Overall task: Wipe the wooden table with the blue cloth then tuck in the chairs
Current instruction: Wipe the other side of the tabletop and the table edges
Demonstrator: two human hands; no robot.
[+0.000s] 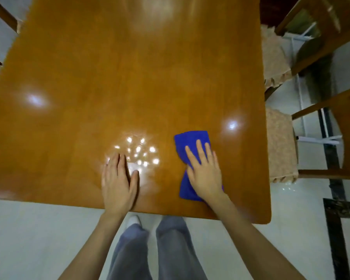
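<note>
Cloth (192, 150) on table (129, 67) near R edge, under R hand (205, 170); L hand (118, 178) beside.

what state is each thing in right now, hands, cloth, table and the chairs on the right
left hand: flat on the table, empty
right hand: palm down, pressing on the blue cloth
blue cloth: folded, flat on the table under the right hand
wooden table: glossy, bare apart from cloth and hands
near chair: pulled out, not tucked in
far chair: pulled out, cushion showing
</note>
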